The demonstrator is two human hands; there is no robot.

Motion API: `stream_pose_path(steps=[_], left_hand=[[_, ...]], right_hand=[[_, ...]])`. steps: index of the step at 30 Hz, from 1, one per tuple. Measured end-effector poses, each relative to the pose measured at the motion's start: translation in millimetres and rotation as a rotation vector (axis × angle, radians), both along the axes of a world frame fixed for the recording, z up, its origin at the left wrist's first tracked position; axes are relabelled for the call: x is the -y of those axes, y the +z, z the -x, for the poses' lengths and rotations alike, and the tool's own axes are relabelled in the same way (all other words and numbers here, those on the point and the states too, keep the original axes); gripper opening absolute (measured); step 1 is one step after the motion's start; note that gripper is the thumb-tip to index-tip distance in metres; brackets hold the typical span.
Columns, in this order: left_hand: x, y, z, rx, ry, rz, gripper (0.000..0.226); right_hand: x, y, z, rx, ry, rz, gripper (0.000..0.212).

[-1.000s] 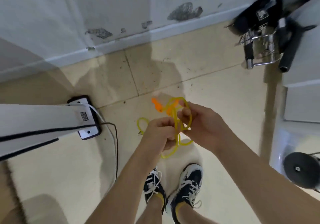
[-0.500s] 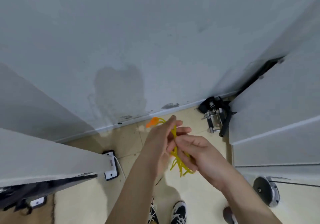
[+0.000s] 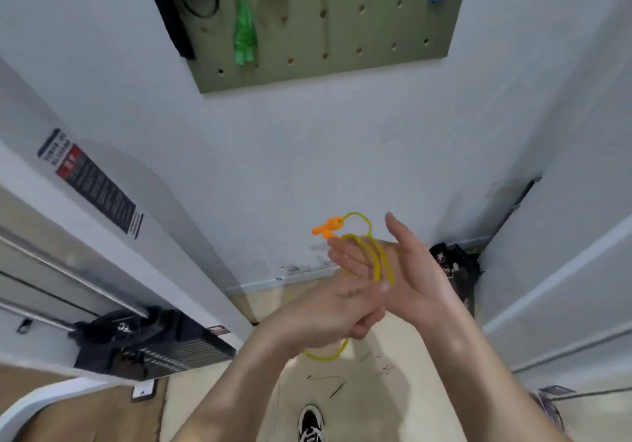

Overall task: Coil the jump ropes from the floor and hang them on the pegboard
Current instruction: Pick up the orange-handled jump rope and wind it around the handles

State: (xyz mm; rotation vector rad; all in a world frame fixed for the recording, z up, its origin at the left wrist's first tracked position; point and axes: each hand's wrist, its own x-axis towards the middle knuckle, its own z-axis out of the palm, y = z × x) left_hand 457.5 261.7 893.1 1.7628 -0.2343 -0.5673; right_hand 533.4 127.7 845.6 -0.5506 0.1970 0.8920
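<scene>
Gaze lifted to pegboard; left hand pinches limp, light jump rope mid-coil; right hand fingers straight, empty.

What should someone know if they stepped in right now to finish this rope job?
Left hand: grips the yellow rope low down.
Right hand: fingers straight, coil looped over them.
Orange handles stick out on top.
Done: rope off the floor and coiled.
To do: hang it on the pegboard above, where a green rope already hangs.
</scene>
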Motion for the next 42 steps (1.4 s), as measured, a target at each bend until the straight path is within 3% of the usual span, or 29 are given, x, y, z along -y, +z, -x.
stream_pose_path(steps=[4, 7, 9, 12, 15, 16, 18, 21, 25, 29, 31, 34, 36, 38, 40, 42], left_hand=[[0, -14, 58, -0.149, -0.070, -0.090, 0.044], [-1, -22, 85, -0.161, -0.098, -0.167, 0.045], [-4, -19, 92, -0.145, -0.082, -0.172, 0.042], [-16, 0, 91, -0.152, 0.208, 0.096, 0.042], [-23, 19, 80, -0.233, 0.536, 0.729, 0.057], [-24, 26, 77, -0.234, 0.565, 0.846, 0.059], [-19, 40, 75, -0.206, 0.541, 0.952, 0.059], [-19, 62, 77, -0.129, 0.707, 1.006, 0.060], [-36, 86, 87, -0.011, 0.929, 1.027, 0.035], [-56, 96, 121, 0.063, 0.948, 0.864, 0.030], [-64, 98, 149, 0.122, 0.838, 0.722, 0.032], [-78, 89, 191, 0.167, 0.670, 0.569, 0.033], [-84, 83, 218, 0.154, 0.559, 0.460, 0.035], [-88, 75, 239, 0.187, 0.468, 0.313, 0.035], [-96, 68, 256, 0.330, 0.428, 0.089, 0.038], [-107, 61, 270, 0.493, 0.439, -0.184, 0.042]], right_hand=[[3, 38, 0, -0.043, -0.187, 0.032, 0.017], [-2, 60, 8, 0.129, -0.123, 0.146, 0.008], [-6, 79, 21, 0.248, -0.034, 0.115, 0.011], [-7, 101, 44, 0.461, 0.092, 0.013, 0.021], [-4, 108, 70, 0.585, 0.242, -0.098, 0.021], [-4, 109, 79, 0.602, 0.290, -0.154, 0.021], [-5, 109, 94, 0.633, 0.365, -0.226, 0.026], [-9, 104, 114, 0.714, 0.407, -0.141, 0.026], [-18, 87, 150, 0.792, 0.395, 0.023, 0.008], [-39, 76, 194, 0.925, 0.472, 0.222, 0.016], [-53, 77, 209, 0.877, 0.412, 0.265, 0.038], [-74, 94, 221, 0.622, 0.137, 0.113, 0.074], [-90, 116, 228, 0.559, 0.029, -0.008, 0.088], [-105, 139, 239, 0.537, -0.088, 0.003, 0.077], [-119, 153, 253, 0.540, -0.170, 0.088, 0.043], [-127, 158, 267, 0.513, -0.215, 0.077, 0.025]])
